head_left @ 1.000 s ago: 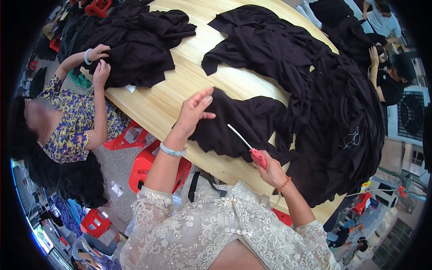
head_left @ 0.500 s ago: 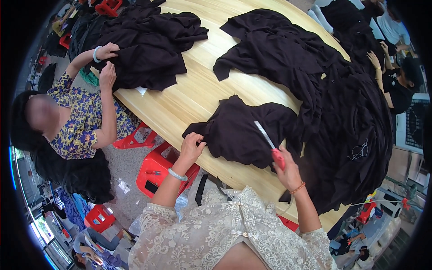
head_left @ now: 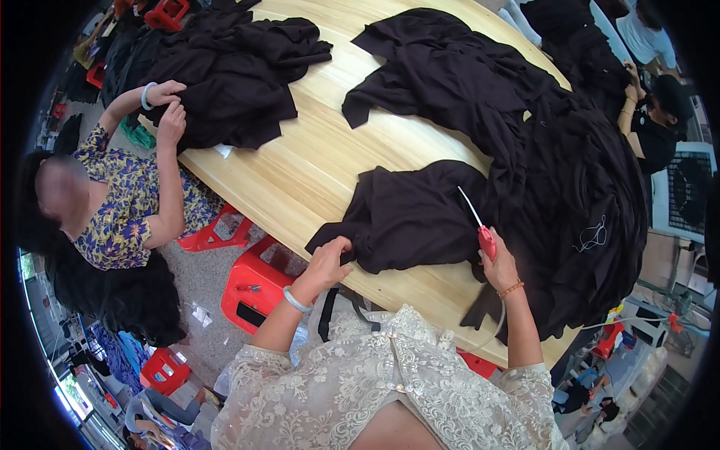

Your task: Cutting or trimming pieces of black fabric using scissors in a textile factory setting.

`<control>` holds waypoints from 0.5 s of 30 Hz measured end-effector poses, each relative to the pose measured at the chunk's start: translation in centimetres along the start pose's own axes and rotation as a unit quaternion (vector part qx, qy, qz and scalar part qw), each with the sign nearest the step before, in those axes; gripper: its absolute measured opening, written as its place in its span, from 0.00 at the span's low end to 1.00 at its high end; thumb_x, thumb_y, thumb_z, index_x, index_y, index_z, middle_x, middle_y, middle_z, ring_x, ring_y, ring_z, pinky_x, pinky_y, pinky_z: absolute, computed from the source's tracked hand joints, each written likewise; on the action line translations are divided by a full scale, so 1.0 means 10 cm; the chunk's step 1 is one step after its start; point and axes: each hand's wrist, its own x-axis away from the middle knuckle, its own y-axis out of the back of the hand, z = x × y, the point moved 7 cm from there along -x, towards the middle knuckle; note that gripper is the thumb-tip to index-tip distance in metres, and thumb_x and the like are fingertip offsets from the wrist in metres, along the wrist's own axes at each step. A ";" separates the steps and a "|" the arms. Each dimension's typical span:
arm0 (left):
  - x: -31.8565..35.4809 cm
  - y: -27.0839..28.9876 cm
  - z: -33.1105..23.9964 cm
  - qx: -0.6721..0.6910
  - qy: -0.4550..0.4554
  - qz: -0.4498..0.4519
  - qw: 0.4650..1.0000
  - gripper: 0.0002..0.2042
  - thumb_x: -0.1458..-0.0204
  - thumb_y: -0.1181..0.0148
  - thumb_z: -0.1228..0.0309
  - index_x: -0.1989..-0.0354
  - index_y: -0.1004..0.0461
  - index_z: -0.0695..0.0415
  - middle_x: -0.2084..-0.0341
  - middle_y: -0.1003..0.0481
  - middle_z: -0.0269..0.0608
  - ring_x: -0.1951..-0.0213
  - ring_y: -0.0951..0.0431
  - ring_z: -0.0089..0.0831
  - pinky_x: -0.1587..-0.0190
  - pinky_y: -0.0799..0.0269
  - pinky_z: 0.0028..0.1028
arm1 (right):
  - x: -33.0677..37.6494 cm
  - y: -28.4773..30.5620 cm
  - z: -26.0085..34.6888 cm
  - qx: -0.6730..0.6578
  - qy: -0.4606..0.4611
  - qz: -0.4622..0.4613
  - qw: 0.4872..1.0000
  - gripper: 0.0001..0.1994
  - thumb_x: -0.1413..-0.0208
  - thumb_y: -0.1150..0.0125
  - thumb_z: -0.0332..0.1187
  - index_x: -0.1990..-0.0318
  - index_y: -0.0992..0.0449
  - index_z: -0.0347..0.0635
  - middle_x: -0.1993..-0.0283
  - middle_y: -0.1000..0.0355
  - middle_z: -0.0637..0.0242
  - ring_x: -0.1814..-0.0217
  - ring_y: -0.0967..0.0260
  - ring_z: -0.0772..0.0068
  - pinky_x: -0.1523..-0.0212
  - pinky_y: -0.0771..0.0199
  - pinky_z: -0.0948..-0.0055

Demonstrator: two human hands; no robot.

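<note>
Right hand [head_left: 501, 273], gripping a red-handled tool [head_left: 487, 240], has bared more dark cloth [head_left: 416, 217]; left hand [head_left: 324, 267] half-curls at its corner, hold unclear.

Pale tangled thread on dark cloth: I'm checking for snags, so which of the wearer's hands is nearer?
Right. The right hand, holding a red-handled tool, is left of the pale thread; the left hand is farther left, by the edge of the table.

Left forearm [head_left: 274, 327] and right forearm [head_left: 523, 330] reach forward, wrists well apart — left hand [head_left: 324, 266] with bent fingers, thumb set off — right hand [head_left: 501, 270] curled closed.
</note>
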 end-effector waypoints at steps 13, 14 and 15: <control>0.02 -0.22 0.22 0.519 0.166 -0.032 0.838 0.19 0.57 0.31 0.80 0.57 0.31 0.60 0.65 0.25 0.35 0.65 0.25 0.20 0.59 0.27 0.20 | 0.49 -0.16 0.88 -0.013 0.115 0.134 0.984 0.21 0.47 0.42 0.27 0.44 0.33 0.44 0.35 0.40 0.53 0.46 0.31 0.44 0.48 0.28 0.62; 0.00 -0.23 0.19 0.550 0.176 -0.020 0.816 0.18 0.56 0.32 0.80 0.57 0.30 0.60 0.65 0.24 0.35 0.64 0.24 0.20 0.58 0.27 0.20 | 0.49 -0.15 0.90 -0.013 0.115 0.132 0.984 0.21 0.47 0.42 0.27 0.44 0.33 0.44 0.35 0.40 0.53 0.46 0.31 0.44 0.48 0.28 0.62; -0.01 -0.23 0.14 0.579 0.186 -0.010 0.793 0.16 0.55 0.32 0.80 0.57 0.29 0.61 0.65 0.24 0.35 0.64 0.24 0.20 0.58 0.27 0.20 | 0.48 -0.13 0.94 -0.009 0.123 0.136 0.983 0.21 0.47 0.41 0.27 0.44 0.33 0.44 0.36 0.40 0.53 0.47 0.31 0.44 0.48 0.27 0.62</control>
